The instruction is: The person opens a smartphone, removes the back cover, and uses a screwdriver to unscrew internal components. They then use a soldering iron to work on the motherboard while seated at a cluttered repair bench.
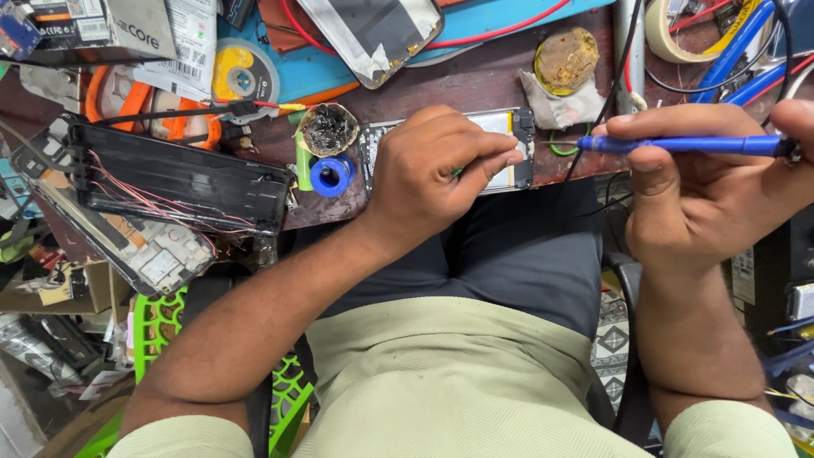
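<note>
While the opened phone (500,153) lies at the workbench (475,80) edge, the left hand (432,165) rests on it, fingers pinching a thin green tool. Right of the phone, the right hand (704,170) grips a blue soldering iron (687,145), its tip toward the phone. Left of the phone stands a blue solder spool (331,175).

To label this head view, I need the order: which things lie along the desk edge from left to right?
Black opened device → blue solder spool → left hand on the opened phone → blue soldering iron in the right hand.
</note>
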`<state>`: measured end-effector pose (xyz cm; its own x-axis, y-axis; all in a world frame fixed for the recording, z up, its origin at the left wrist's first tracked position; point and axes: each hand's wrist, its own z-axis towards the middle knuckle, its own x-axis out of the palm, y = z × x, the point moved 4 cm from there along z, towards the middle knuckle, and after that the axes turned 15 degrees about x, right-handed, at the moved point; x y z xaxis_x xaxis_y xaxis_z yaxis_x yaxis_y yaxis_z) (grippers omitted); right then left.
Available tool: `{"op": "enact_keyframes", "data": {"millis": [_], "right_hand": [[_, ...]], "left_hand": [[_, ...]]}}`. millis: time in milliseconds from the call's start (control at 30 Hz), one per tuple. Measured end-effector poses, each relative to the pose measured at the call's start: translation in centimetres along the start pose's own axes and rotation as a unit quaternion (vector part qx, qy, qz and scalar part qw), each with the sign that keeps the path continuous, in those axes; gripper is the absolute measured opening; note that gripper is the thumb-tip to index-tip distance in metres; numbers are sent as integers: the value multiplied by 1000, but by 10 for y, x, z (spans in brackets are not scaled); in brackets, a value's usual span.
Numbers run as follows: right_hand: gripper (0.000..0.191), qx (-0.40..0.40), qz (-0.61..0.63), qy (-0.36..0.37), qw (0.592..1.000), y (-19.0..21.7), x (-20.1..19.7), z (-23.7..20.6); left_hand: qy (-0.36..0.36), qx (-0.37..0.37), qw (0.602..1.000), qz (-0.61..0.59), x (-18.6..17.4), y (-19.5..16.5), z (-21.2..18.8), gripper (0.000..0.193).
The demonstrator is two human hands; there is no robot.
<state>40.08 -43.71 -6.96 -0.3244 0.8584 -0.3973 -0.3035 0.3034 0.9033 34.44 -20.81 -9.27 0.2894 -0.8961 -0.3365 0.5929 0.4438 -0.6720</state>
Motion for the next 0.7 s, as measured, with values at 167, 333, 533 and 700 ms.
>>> {"op": "enact_keyframes", "data": {"millis": [167,333,533,700], "right_hand": [[57,-14,-39,10,999,-6,1,1],[56,7,-26,24,999,-8,1,11],[52,-11,-9,30,999,1,5,9],[52,-66,-16,36,997,10,14,10]], "left_hand": [[-5,-20,1000,-6,-1,0,-1,9],[-7,-24,1000,-8,-2,-1,0,14],[-1,-22,1000,-11,-2,-1,1,17],[2,-23,1000,-8,-1,-1,0,18]]}}
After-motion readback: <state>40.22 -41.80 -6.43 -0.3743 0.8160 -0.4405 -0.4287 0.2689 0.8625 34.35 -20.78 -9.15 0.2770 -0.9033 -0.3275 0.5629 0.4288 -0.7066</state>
